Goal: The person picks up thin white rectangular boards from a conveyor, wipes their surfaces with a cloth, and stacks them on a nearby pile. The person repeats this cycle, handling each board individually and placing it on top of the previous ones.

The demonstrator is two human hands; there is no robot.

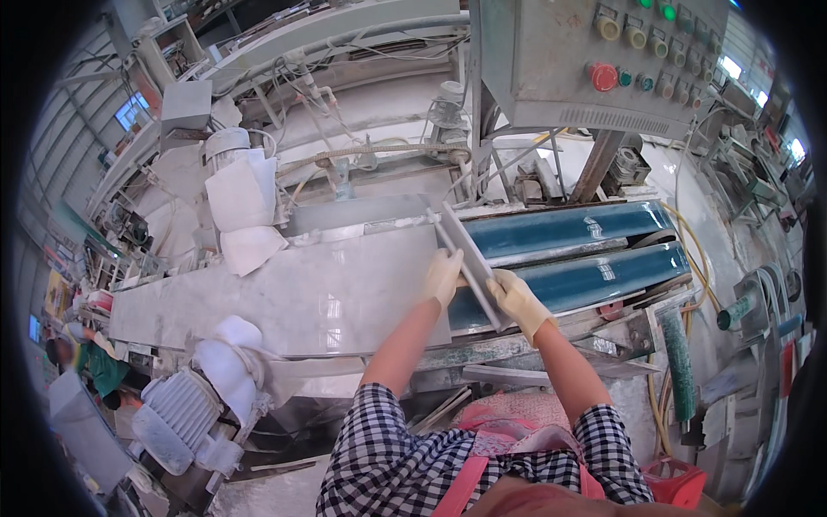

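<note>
Grip finding: closed from both sides

A wide grey slab (362, 289) lies left of two blue belts (573, 280). At the slab's right end, a narrow grey board (473, 263) sits tilted between the hands. The right hand (519, 302) pinches its right side, toward the near end; the left hand (443, 276) grips its left side, around mid-length.

Room right of panel (471, 256), over belts (573, 280)
</note>
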